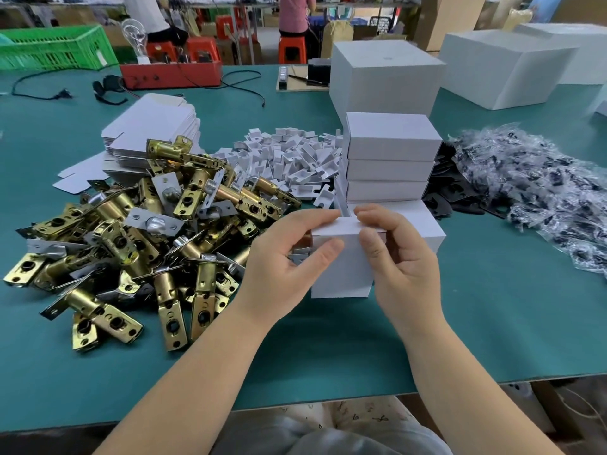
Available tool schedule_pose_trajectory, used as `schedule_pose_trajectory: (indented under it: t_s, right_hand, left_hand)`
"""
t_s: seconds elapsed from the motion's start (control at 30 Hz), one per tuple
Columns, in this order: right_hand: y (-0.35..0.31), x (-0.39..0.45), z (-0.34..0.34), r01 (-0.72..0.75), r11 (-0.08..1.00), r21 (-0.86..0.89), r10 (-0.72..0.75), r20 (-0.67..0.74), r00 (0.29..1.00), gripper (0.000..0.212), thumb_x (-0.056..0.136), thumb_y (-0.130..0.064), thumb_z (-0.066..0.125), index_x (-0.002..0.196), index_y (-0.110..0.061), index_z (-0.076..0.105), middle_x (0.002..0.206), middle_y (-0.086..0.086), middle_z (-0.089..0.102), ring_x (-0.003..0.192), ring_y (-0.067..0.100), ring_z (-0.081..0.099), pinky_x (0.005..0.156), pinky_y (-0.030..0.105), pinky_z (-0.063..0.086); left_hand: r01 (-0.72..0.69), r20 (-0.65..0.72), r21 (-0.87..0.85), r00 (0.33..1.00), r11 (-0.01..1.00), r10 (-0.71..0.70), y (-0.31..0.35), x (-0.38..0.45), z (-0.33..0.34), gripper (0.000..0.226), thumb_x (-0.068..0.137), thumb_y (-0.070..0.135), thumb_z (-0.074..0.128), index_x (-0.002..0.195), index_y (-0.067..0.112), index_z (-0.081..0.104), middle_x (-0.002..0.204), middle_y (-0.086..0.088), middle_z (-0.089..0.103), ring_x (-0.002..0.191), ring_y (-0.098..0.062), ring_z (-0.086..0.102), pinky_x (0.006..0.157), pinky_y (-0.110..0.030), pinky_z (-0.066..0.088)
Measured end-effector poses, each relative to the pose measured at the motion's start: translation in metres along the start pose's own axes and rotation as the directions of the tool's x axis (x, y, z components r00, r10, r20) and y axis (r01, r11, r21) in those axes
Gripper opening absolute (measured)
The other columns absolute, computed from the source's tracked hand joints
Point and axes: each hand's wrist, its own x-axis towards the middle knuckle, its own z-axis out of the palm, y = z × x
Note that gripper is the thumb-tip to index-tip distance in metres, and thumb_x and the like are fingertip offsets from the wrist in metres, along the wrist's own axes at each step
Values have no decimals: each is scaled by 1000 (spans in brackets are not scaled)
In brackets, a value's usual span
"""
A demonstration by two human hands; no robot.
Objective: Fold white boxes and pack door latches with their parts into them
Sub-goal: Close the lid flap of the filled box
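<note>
A person sits at a green bench [492,323], seen from above through a head-worn camera, with both bare hands around a small white box [341,267] held just above the bench edge of the work area. The left hand [282,257] grips the box's left side, its fingers curled over the top flap and its thumb pressed on the front face. The right hand [394,254] holds the right side, fingers curled on the same flap, thumb on the front. A glimpse of brass at the box's open left end suggests a latch is already inside. The step in hand appears to be closing the lid flap; doing it well probably means keeping the box square, tucking the flap tab evenly and pressing along the crease rather than the middle. To the left lies a heap of brass door latches [131,231], with flat box blanks [154,129] behind it. Straight ahead stands a stack of closed boxes [391,159], beside loose white plastic parts [295,159] and bagged dark parts [532,178] on the right.
</note>
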Motion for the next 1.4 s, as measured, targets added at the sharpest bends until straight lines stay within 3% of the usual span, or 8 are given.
schedule_pose_trajectory:
  t_s: [0.1, 0.23, 0.5, 0.7, 0.87, 1.03, 1.2, 1.4]
  right_hand:
    - [-3, 2, 1, -26, 999, 28, 27, -22, 999, 12, 90, -26, 55, 96, -34, 61, 86, -21, 63, 77, -1, 55, 69, 14, 42]
    - [-8, 9, 2, -49, 997, 55, 51, -32, 998, 11, 88, -29, 57, 87, -37, 64, 79, -20, 64, 74, -2, 56, 67, 11, 42]
    - [-5, 9, -2, -25, 996, 90, 23, 25, 999, 15, 91, -20, 54, 93, -30, 65, 93, -15, 67, 93, 2, 61, 80, 11, 42]
    - [3, 6, -4, -62, 994, 87, 56, 72, 996, 13, 93, -29, 51, 97, -33, 63, 96, -22, 65, 94, 0, 58, 81, 13, 41]
    - [4, 4, -3, 102, 993, -64, -99, 43, 994, 17, 93, -29, 50, 103, -39, 58, 114, -17, 54, 103, 1, 53, 83, 12, 40]
    - [7, -1, -3, 181, 972, -152, -175, 55, 983, 30, 89, -24, 59, 115, -39, 52, 117, -18, 50, 111, 5, 52, 82, 29, 50]
    - [7, -4, -2, 179, 971, -157, -179, 18, 984, 26, 87, -14, 63, 106, -30, 57, 115, -14, 52, 109, -1, 52, 82, 20, 48]
    - [6, -4, -3, 167, 974, -155, -164, 34, 986, 19, 88, -14, 63, 100, -29, 61, 113, -10, 52, 107, -1, 52, 81, 18, 46]
  left_hand:
    - [4, -56, -12, 998, 1000, -5, 3, 2, 4, 18, 88, 37, 60, 107, 36, 62, 96, 14, 67, 85, -3, 65, 67, -15, 50]
    - [21, -101, -30, 995, 999, -23, 4, 4, 7, 15, 90, 37, 57, 103, 35, 64, 88, 18, 67, 77, -1, 62, 64, -12, 46]
    - [-152, -57, 101, 986, 983, 158, -1, 4, 4, 22, 98, 16, 48, 116, 20, 61, 112, 2, 64, 105, -8, 61, 89, -19, 47]
    - [-137, -24, 112, 990, 984, 140, -2, 3, -1, 20, 98, 18, 49, 112, 24, 62, 114, 6, 64, 109, -6, 60, 92, -20, 47]
    - [-224, -19, 170, 973, 960, 230, -4, 3, 2, 23, 98, 10, 47, 117, 15, 59, 116, -3, 62, 111, -11, 59, 94, -21, 46]
    - [-229, -24, 183, 971, 956, 237, -5, 4, 1, 21, 98, 10, 48, 114, 16, 61, 114, -10, 62, 110, -15, 60, 93, -23, 48]
    - [-173, -7, 85, 985, 981, 174, -3, 3, -2, 18, 92, 11, 59, 108, 18, 64, 113, -9, 62, 106, -11, 62, 79, -18, 52]
    - [-184, 0, 65, 983, 981, 185, 0, 5, -4, 18, 91, 8, 62, 106, 16, 65, 113, -4, 64, 106, -12, 64, 82, -19, 52]
